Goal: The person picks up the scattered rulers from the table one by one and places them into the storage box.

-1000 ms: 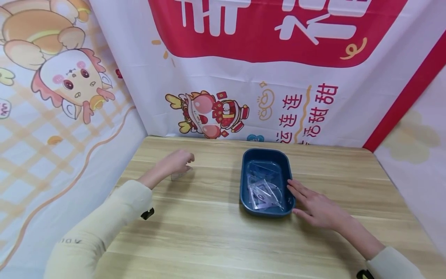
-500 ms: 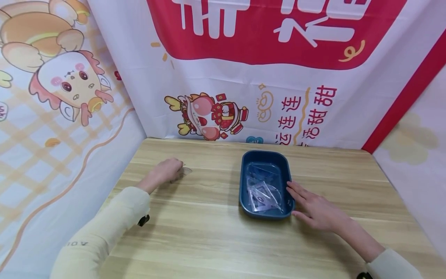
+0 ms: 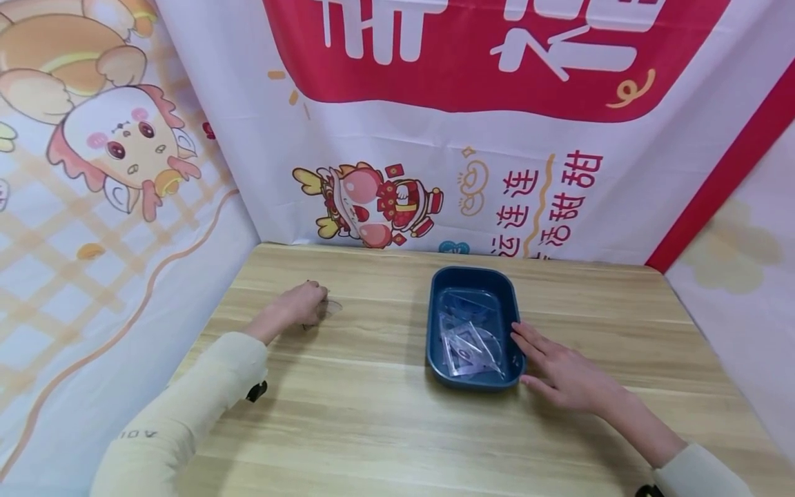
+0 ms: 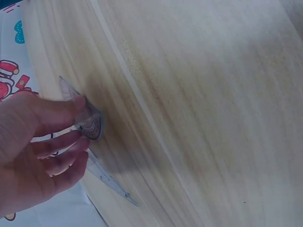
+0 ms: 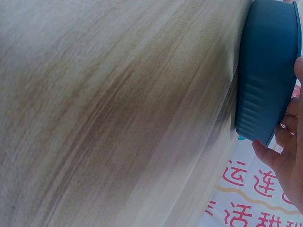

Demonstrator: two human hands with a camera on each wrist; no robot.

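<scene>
In the left wrist view, the thumb and fingers of my left hand (image 4: 42, 137) pinch a clear plastic drawing tool (image 4: 91, 124) with printed markings. Its rounded edge sticks out past the fingers in the head view, low at the table; the hand hides the rest, so I cannot tell its full shape. At the right, a dark blue rectangular box (image 3: 437, 304) holds several clear plastic set squares and similar pieces (image 3: 468, 348). My right hand (image 3: 568, 373) rests against the box's right side, fingers extended, fingertips at the rim and thumb near the front corner.
Both hands work over a light wood-grain table (image 3: 373, 428). A printed cloth (image 3: 373, 124) hangs along its back edge, and another patterned cloth (image 3: 186, 276) borders the left side. A pale cloth (image 3: 745, 276) lines the right.
My left hand has come down and slightly left, from above the clear drawing tool to pinching it at the table. The right hand and the box stay in place.
</scene>
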